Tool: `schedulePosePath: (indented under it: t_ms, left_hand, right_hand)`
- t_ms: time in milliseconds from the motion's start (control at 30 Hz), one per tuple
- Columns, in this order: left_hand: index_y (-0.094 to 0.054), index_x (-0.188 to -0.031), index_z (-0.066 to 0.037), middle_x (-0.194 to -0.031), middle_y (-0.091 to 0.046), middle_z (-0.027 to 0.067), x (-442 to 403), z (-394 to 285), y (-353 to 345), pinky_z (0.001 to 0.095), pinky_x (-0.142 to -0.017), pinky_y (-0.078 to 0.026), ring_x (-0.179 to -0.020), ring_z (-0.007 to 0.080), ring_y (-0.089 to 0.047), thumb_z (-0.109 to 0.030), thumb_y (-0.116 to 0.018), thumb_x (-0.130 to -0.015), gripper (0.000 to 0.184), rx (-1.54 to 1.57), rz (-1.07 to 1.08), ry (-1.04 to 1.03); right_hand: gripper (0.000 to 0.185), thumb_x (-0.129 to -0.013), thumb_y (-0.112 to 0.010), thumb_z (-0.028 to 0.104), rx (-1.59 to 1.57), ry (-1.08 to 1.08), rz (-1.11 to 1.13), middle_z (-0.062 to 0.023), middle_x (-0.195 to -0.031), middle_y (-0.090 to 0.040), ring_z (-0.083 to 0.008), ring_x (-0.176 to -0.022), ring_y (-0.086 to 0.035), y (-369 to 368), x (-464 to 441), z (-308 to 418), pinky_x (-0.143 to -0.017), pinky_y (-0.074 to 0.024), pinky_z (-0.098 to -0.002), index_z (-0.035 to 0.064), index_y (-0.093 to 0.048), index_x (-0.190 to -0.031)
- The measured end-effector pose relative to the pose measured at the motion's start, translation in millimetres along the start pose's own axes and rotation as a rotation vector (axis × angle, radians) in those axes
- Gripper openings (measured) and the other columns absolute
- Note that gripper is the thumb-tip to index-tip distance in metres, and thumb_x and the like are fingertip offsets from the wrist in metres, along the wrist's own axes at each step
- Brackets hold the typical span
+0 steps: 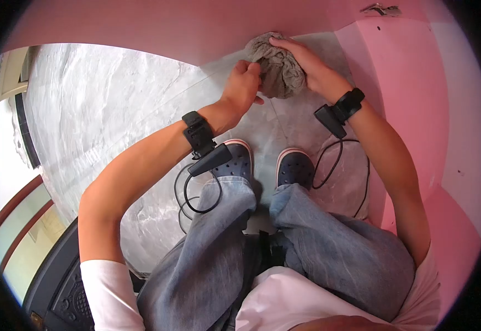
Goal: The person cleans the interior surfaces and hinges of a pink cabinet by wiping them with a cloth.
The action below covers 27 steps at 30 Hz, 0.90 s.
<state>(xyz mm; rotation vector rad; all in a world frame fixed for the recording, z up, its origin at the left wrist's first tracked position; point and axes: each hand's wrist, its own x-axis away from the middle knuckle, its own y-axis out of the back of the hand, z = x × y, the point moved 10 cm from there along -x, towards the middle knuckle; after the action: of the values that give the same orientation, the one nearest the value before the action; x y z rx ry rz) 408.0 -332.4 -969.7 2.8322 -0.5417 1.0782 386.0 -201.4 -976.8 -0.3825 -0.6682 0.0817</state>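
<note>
A crumpled grey cloth [280,71] is bunched up between my two hands, beside the lower edge of a pink panel [157,27]. My right hand [307,62] wraps around its right side, the thumb lying over the top. On the other side, my left hand [242,84] has curled fingers closed at the cloth's left edge. Part of the fingers of both hands is hidden by the cloth. Each wrist wears a black strap with a small device [210,159] and a cable.
Below is a grey marbled floor [113,99], with my dark clogs [295,167] on it. A pink wall [411,88] rises close on the right, and a metal fitting [382,9] sits at the top right. A dark ornate panel [66,287] stands at the lower left.
</note>
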Motion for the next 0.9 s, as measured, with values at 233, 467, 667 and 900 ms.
schedulePosePath:
  t_ms: [233, 467, 667, 900]
  left_hand:
    - [-0.049, -0.126, -0.004, -0.093, -0.063, 0.0101, -18.9, 3.8, -24.9, 0.0365, -0.054, -0.059, -0.075, 0.0216, -0.065, -0.022, -0.048, -0.098, 0.034, -0.01, -0.07, -0.139]
    - [-0.036, -0.148, -0.009, -0.115, -0.057, 0.0114, -23.9, 8.4, -84.2, 0.0377, -0.073, -0.061, -0.103, 0.0226, -0.059, -0.019, -0.048, -0.102, 0.049, 0.032, 0.22, -0.114]
    - [-0.035, -0.149, -0.011, -0.127, -0.056, 0.0124, -51.3, 17.6, -120.4, 0.041, -0.082, -0.059, -0.109, 0.024, -0.059, -0.018, -0.047, -0.101, 0.05, -0.093, 0.31, -0.08]
    - [-0.039, -0.143, -0.012, -0.127, -0.058, 0.0111, -74.9, 27.2, -146.4, 0.0425, -0.079, -0.058, -0.105, 0.0236, -0.061, -0.023, -0.045, -0.102, 0.043, -0.103, 0.285, -0.075]
  right_hand:
    - [0.034, -0.095, -0.066, 0.034, -0.145, 0.03, -0.009, -0.0067, -0.106, -0.072, -0.0181, -0.093, -0.07, 26.4, -0.9, -15.2, -0.085, -0.0577, -0.0339, 0.006, -0.066, -0.114]
    - [0.031, -0.098, -0.062, 0.035, -0.328, 0.152, -0.395, -0.0049, -0.105, -0.072, -0.0192, -0.094, -0.069, 100.8, 28.1, -25.6, -0.083, -0.0562, -0.035, 0.0083, -0.065, -0.114]
    - [0.026, -0.101, -0.058, 0.03, -0.38, 0.293, -0.339, -0.0037, -0.109, -0.07, -0.0159, -0.099, -0.067, 136.8, 26.7, -29.2, -0.087, -0.054, -0.0325, 0.0092, -0.063, -0.115]
    - [0.022, -0.099, -0.058, 0.021, -0.439, 0.453, -0.391, -0.009, -0.106, -0.068, -0.0237, -0.092, -0.067, 165.1, 26.9, -30.4, -0.081, -0.0565, -0.038, 0.0052, -0.061, -0.114]
